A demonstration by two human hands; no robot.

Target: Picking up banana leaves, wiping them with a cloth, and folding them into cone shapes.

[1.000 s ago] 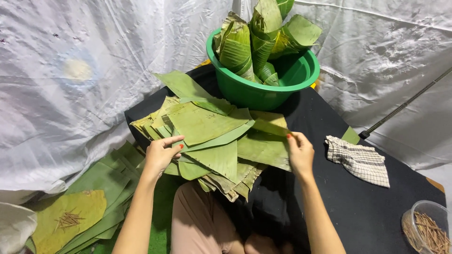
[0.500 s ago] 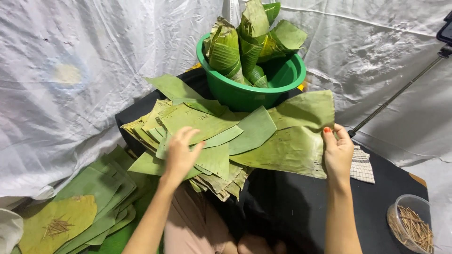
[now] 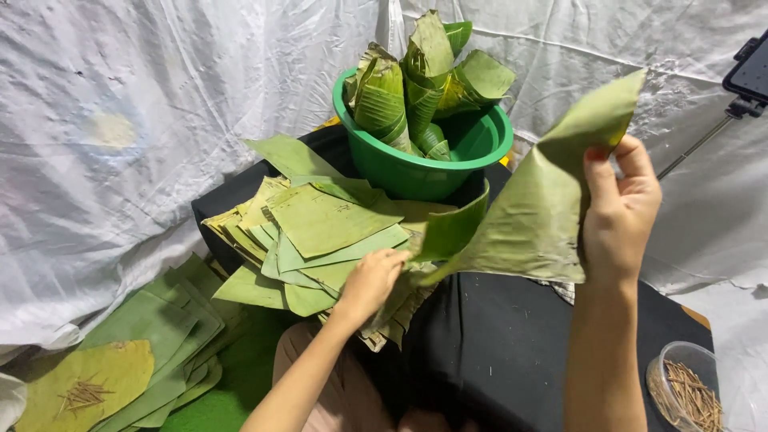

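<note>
White plastic sheeting [image 3: 160, 120] hangs as a crumpled backdrop behind and around a table covered in black cloth [image 3: 512, 336], seen from above by the person working at it. At the far edge of the table stands a green plastic basin [image 3: 416, 172], filled with banana-leaf pieces folded into upright cones [image 3: 400, 88]. In front of the basin, on the black cloth, lies a fanned stack of flat cut leaf sheets [image 3: 320, 232], green and yellowish. Lower left, off the table, more large leaves [image 3: 144, 352] are piled, one yellowed and holding a small heap of thin sticks. At the lower right corner sits a clear tub of brown wooden skewers [image 3: 688, 392].

What has changed: a moment ago both hands were flat on the stack, and half a second ago one wide leaf was only sliding sideways off it. Now that leaf sheet [image 3: 536, 216] is lifted clear of the pile and held in the air at the right, its near end curling. The right hand [image 3: 620, 212] has risen with it, fingers and thumb closed on the leaf's right edge. The left hand [image 3: 372, 280] has stayed low, fingers curled down on the stack near the leaf's lower corner; whether it pinches that corner cannot be told. One sheet, it seems, is now separated from the rest.
</note>
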